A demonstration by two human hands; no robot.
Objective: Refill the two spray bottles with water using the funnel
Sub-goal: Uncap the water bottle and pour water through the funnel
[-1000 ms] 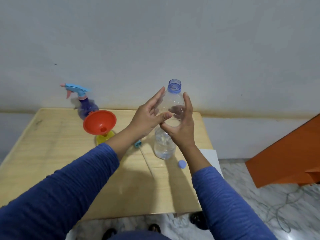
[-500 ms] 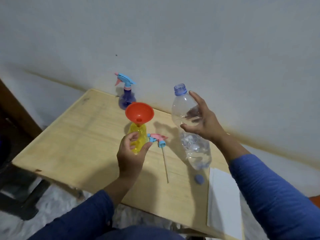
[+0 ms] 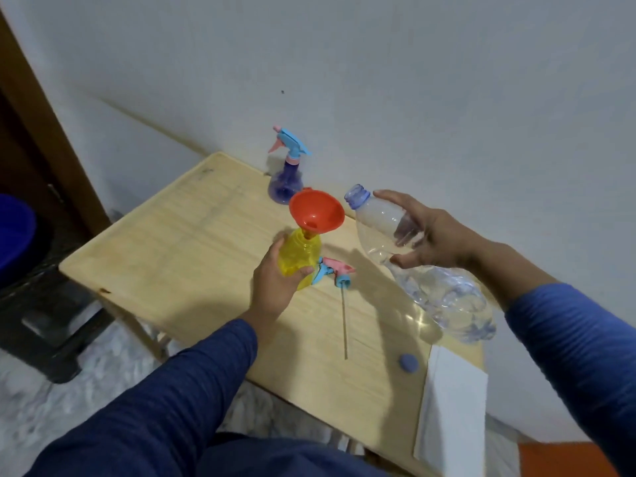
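Yellow spray bottle (image 3: 298,258): uncapped, standing on the wooden table (image 3: 179,249), with the orange funnel (image 3: 316,212) seated in its neck; no liquid can be made out inside. It is gripped at its lower body by the left hand (image 3: 275,287), thumb and fingers curled round it. Clear water bottle (image 3: 416,263): uncapped, tilted with its blue-ringed mouth just beside the funnel's rim and slightly above it; water is seen pooled in the lower, base end, the neck end appearing empty. It is clasped around the upper body by the right hand (image 3: 430,235), fingers wrapped over the far side and thumb beneath. Purple spray bottle (image 3: 286,185): upright at the table's far edge by the wall, blue-and-pink trigger head fitted; its fill level cannot be judged. Detached trigger head (image 3: 332,270), pink and blue, lies on the table just beside the yellow bottle, its dip tube stretched toward the near edge. Blue cap (image 3: 408,363): lying on the table near a white sheet (image 3: 451,407). The yellow bottle's base is hidden by the left hand; the water bottle's base is blurred. At left, a dark stand and a blue object are cut off by the frame edge.
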